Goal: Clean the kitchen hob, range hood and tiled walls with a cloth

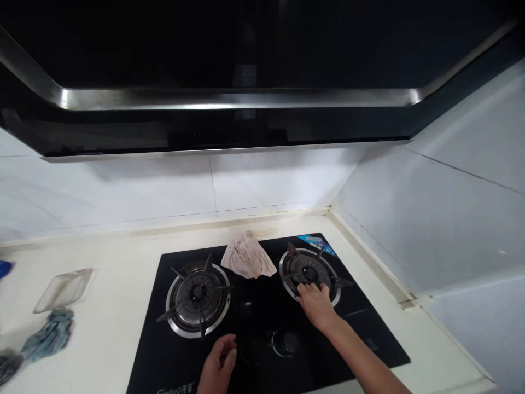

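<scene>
Black glass cooktop (250, 328): right hand (315, 307) at front of right burner (309, 269), fingers bent downward; grip cannot be determined. Left hand (219, 365) loosely curled, apparently holding nothing. Recommended: level, even finger contact, forearm clear of control knob (290, 342).

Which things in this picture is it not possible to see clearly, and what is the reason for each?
All in the head view:
Right-hand grip: its exact contact with the right burner is hidden by the hand itself.
Blue object: full shape cut off by the left edge.
Dark bundle: identity unclear, blurred and cut off by the left edge.
Corner sticker: lettering too small and blurred.
</scene>
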`<state>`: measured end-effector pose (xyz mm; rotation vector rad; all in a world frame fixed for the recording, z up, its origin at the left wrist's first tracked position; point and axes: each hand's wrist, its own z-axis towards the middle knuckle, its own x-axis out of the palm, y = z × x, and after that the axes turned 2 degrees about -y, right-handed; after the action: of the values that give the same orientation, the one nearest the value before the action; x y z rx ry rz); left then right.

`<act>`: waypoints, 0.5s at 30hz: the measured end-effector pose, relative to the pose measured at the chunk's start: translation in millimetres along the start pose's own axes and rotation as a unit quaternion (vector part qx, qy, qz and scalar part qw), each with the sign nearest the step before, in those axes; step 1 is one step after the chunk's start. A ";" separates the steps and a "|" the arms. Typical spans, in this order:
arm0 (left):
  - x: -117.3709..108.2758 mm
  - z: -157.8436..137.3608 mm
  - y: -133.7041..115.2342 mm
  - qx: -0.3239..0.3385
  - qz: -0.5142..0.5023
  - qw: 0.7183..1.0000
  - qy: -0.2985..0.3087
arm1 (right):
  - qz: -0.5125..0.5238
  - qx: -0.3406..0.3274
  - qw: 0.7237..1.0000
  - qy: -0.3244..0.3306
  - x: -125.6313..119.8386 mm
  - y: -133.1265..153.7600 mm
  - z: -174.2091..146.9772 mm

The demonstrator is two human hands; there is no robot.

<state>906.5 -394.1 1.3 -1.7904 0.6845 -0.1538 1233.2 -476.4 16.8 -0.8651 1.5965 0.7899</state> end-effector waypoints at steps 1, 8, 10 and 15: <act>-2.5 -0.4 -0.1 -0.003 0.003 1.000 0.003 | 0.003 0.000 1.000 0.000 -1.4 -4.4 -0.7; -11.6 -2.2 -7.4 -0.008 0.014 1.000 0.012 | 0.081 -0.029 0.996 0.035 -30.6 -34.3 3.2; -12.3 -1.8 -6.1 -0.005 0.005 1.000 0.011 | 0.068 -0.042 0.997 0.022 -35.0 -36.0 2.9; -13.9 -0.6 -4.8 -0.004 0.002 1.000 0.006 | 0.059 -0.050 0.997 0.019 -30.2 -37.2 -0.6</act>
<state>896.6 -386.6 9.1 -1.7971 0.6973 -0.1599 1268.8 -492.1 44.8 -0.8676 1.6641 0.9481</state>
